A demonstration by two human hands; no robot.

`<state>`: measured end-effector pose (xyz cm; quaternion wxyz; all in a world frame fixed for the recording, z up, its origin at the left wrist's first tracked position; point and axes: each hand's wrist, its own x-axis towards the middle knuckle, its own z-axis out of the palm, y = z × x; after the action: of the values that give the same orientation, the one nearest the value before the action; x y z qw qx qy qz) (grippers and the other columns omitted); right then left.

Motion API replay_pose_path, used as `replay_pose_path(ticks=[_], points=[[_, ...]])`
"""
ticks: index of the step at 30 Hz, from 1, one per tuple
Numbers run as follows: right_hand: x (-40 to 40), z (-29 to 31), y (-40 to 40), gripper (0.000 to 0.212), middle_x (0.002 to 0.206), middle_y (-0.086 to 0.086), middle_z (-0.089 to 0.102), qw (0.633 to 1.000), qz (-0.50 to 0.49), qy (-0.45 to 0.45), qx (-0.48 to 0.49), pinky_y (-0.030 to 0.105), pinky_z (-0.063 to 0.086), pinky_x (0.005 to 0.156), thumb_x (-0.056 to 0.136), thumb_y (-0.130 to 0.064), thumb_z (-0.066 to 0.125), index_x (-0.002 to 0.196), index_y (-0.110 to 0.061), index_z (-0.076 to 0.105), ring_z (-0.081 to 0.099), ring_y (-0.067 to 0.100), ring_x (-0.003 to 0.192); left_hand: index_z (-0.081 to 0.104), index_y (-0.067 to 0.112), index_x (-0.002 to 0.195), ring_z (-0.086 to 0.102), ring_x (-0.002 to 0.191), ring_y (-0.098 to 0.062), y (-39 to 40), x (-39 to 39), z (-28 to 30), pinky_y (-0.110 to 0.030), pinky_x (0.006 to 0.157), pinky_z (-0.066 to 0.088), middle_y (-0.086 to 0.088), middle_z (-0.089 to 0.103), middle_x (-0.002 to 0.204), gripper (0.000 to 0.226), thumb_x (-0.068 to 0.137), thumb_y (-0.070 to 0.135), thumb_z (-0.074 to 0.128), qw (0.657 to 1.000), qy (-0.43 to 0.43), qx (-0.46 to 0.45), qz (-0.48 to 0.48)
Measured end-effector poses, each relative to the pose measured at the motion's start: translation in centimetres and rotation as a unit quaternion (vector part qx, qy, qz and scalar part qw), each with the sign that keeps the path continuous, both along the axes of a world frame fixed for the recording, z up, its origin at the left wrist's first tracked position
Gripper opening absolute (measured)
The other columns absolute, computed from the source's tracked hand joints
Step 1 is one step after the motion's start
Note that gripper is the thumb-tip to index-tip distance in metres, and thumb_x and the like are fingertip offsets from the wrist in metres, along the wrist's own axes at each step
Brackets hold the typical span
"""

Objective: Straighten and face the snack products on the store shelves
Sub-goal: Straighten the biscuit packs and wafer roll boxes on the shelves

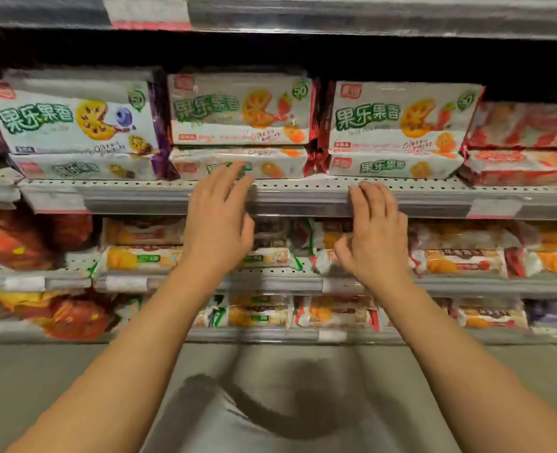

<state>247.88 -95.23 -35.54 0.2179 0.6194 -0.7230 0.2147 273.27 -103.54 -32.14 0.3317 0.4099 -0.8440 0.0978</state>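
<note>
Both hands reached up toward the shelf edge (303, 199) in the head view. Left hand (220, 217) had its fingers extended and loosely spread, fingertips at the front face of the lower middle snack pack (237, 163); contact could not be confirmed through the blur. Right hand (376, 230) was open too, fingers resting on the shelf rail, holding nothing. That pack lay just above and ahead of the left hand, long axis running left to right along the shelf.
</note>
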Motion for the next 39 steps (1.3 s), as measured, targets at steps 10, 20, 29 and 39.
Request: replay_pose_path(ticks=[10, 20, 29, 39], points=[[-1.4, 0.6, 0.8, 0.088, 0.162, 0.010, 0.027, 0.998, 0.022, 0.031, 0.052, 0.051, 0.044, 0.100, 0.078, -0.032, 0.059, 0.157, -0.014, 0.025, 0.020, 0.030, 0.152, 0.017, 0.013, 0.161, 0.006, 0.156, -0.033, -0.1, -0.7, -3.7, -0.061, 0.122, 0.014, -0.011, 0.015, 0.168, 0.089, 0.084, 0.028, 0.059, 0.995, -0.091, 0.021, 0.041], [-5.2, -5.2, 3.8, 0.028, 0.119, 0.003, 0.064, 0.988, 0.151, -0.019, 0.032, 0.044, 0.051, 0.092, 0.087, -0.018, 0.057, 0.112, -0.014, 0.068, 0.060, 0.026, 0.111, 0.015, 0.017, 0.161, 0.005, 0.156, -0.031, 0.0, -0.5, -3.6, -0.057, 0.125, 0.011, -0.008, 0.010, 0.169, 0.085, 0.086, 0.029, 0.053, 0.995, -0.085, 0.031, 0.043], [-6.4, -2.8, -3.4, 0.064, 0.153, 0.014, 0.040, 0.953, -0.051, 0.008, 0.298, 0.053, 0.041, 0.108, 0.094, -0.036, 0.058, 0.149, -0.014, 0.034, 0.042, 0.038, 0.137, 0.008, 0.016, 0.162, -0.001, 0.157, -0.030, 0.2, -0.6, -3.6, -0.056, 0.125, 0.012, -0.008, 0.003, 0.170, 0.092, 0.086, 0.029, 0.058, 0.993, -0.095, 0.036, 0.052], [-6.2, -5.2, -3.4, 0.058, 0.134, 0.011, 0.059, 0.954, -0.087, 0.060, 0.281, 0.050, 0.039, 0.111, 0.093, -0.027, 0.060, 0.144, -0.015, 0.035, 0.056, 0.033, 0.124, 0.006, 0.015, 0.162, -0.001, 0.156, -0.031, 0.7, -1.1, -3.6, -0.055, 0.125, 0.013, -0.010, 0.000, 0.170, 0.092, 0.087, 0.032, 0.057, 0.991, -0.101, 0.046, 0.070]])
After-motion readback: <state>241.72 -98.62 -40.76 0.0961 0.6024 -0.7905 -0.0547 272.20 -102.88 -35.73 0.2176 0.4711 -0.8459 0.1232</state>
